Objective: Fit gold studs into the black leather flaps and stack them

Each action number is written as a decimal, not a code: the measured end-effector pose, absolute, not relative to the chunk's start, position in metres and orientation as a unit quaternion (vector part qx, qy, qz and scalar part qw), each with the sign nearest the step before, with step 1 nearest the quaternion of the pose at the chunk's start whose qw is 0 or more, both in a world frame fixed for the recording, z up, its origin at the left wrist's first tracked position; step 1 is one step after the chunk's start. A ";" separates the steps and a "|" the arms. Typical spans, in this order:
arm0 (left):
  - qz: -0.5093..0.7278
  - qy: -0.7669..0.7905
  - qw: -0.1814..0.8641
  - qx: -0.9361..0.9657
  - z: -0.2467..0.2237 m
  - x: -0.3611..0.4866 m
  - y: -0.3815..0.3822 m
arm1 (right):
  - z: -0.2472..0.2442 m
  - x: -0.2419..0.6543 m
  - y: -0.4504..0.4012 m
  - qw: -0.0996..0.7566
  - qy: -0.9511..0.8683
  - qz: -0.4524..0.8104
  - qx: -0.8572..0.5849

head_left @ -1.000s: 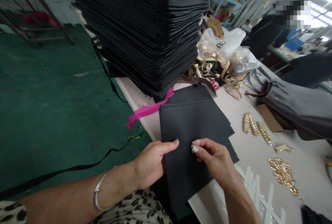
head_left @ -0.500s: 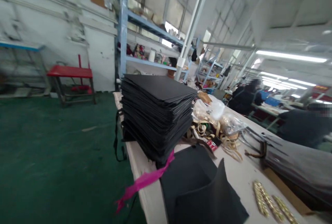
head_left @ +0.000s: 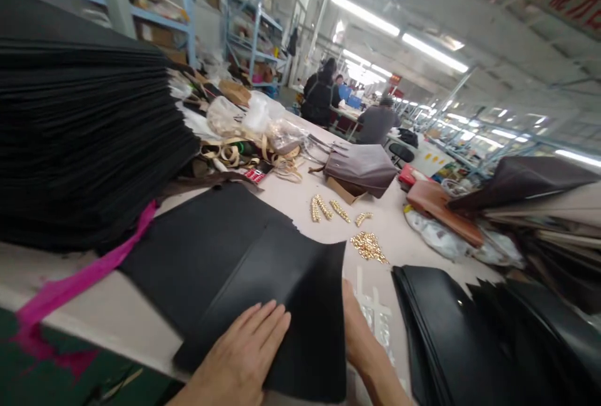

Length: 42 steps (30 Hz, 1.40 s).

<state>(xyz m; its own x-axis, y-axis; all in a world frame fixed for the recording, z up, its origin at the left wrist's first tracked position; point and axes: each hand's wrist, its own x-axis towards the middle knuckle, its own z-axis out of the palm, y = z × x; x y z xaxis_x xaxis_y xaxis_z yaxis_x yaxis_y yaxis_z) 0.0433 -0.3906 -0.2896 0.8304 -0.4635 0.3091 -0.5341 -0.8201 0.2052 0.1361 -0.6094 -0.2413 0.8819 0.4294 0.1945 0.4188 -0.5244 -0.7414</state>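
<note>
A black leather-like panel lies over another flat black sheet on the table, its right side curving upward. My left hand rests flat on the panel, fingers stretched out. My right hand is at the panel's raised right edge; the panel hides its fingers, so its grip cannot be made out. Left of both hands stands a tall stack of black sheets, with a magenta strip coming out near its base. To the right lie several folded black leather pieces.
Small gold metal pieces lie beyond my hands on the pale table. Plastic bags and strap scraps sit farther back. A brown leather piece lies at the right. Other people sit in the background.
The view has swung right and down toward the table. Both my hands have come into view at the black panel, and the gold pieces and right-hand leather pile now show fully.
</note>
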 end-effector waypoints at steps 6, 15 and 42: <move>0.119 -0.262 0.110 0.951 -0.294 0.033 -0.397 | -0.251 0.188 -0.686 0.159 -0.121 -0.067 -0.978; 0.147 -0.246 0.167 0.944 -0.319 0.027 -0.388 | -0.255 0.241 -0.705 0.046 -0.076 -0.030 -0.996; 0.056 -0.233 0.250 0.938 -0.271 0.026 -0.398 | -0.245 0.172 -0.641 0.375 -0.115 0.141 -0.909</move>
<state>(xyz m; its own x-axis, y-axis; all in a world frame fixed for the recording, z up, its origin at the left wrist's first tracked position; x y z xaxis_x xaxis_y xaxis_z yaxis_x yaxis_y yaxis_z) 0.0263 -0.3978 -0.2713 0.8852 -0.4087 0.2224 -0.4651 -0.7661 0.4435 0.1725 -0.6409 -0.2446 0.9335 0.3154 -0.1704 0.1035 -0.6921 -0.7144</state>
